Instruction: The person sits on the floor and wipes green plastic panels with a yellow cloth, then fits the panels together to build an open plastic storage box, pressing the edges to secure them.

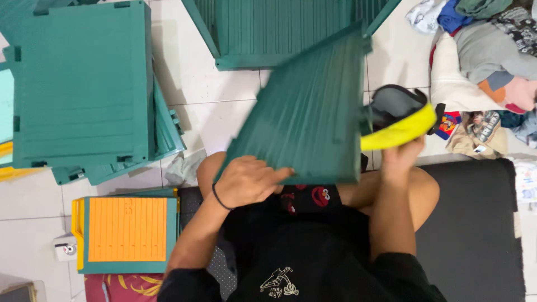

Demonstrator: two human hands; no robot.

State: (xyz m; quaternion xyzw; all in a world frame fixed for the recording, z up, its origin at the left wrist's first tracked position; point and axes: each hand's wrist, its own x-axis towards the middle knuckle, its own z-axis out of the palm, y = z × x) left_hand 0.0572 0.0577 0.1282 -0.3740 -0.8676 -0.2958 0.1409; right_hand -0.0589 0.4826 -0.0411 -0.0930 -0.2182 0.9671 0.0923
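I sit cross-legged on a tiled floor. My left hand (249, 180) grips the near lower edge of a dark green ribbed plastic panel (307, 112), which tilts up over my lap. My right hand (401, 155) holds a grey and yellow cloth (398, 118) against the panel's right edge. A black band circles my left wrist.
A stack of green plastic panels (84, 84) lies at the left, another green panel (268, 28) at the top. An orange and green panel (127, 229) lies by my left knee. A heap of clothes (486, 61) sits at the right, above a black mat (475, 235).
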